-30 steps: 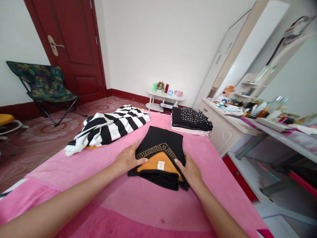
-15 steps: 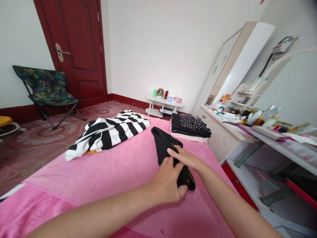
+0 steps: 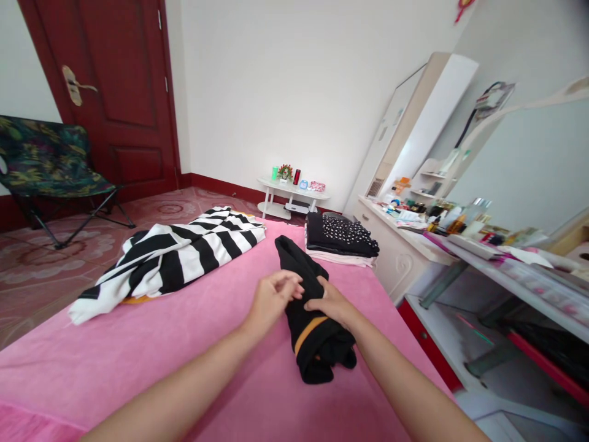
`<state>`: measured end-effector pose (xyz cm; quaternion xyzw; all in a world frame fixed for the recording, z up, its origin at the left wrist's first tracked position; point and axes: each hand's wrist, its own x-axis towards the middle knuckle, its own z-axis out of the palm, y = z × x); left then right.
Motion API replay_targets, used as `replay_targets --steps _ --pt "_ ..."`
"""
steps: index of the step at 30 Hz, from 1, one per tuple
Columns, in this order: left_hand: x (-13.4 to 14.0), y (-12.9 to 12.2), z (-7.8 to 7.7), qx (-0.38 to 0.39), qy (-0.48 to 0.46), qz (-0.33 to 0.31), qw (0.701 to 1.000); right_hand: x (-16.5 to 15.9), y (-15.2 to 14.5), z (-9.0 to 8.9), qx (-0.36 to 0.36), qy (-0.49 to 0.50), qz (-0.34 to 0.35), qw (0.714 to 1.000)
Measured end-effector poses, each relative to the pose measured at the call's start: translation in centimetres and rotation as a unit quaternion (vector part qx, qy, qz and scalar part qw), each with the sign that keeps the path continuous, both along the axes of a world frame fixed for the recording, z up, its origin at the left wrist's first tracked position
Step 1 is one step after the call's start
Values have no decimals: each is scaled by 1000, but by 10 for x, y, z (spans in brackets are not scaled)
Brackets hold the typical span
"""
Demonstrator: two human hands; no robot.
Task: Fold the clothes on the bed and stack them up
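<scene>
A black garment (image 3: 306,279) with an orange band near its close end lies folded into a narrow bundle on the pink bedspread (image 3: 221,344). My right hand (image 3: 334,302) grips its right side, thumb across the top and fingers toward the far side. My left hand (image 3: 273,298) is at the garment's left edge, fingers loosely bent with nothing visible in them. Whether its fingertips touch the cloth is hard to tell. The garment's near end is bunched, with loose folds showing.
A black-and-white striped garment (image 3: 193,255) lies spread on the left of the bed. Folded clothes (image 3: 340,236) are stacked at the far right corner. Beyond are a small white table (image 3: 294,189), a cluttered dresser (image 3: 400,227) and a folding chair (image 3: 50,159).
My left hand has left the garment's near end and moved up and left. That end has spread, exposing the orange band. My right hand stays on the garment. The view has shifted right.
</scene>
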<state>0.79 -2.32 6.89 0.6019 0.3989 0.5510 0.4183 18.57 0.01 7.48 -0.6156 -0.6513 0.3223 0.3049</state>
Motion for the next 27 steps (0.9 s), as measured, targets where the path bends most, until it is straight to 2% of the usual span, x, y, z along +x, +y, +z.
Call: replay_targets --steps 2,4,6,9,13,27 --pt "-28 28 -19 35 51 131 989 1 -1 -4 -19 1 -3 1000" --pt "-53 49 -41 43 193 211 957 1 -3 -7 -20 -6 -19 1000" --pt "-69 61 -60 26 327 225 917 2 -5 -10 -15 -6 -27 1000" --pt "-74 66 -75 24 415 197 888 2 -7 -12 -3 1 -25 1000" --pt "-68 65 -76 43 432 179 883 -1 -9 -14 12 6 -32 999" --pt "-69 65 -75 39 427 180 885 0 -6 -16 10 1 -17 1000"
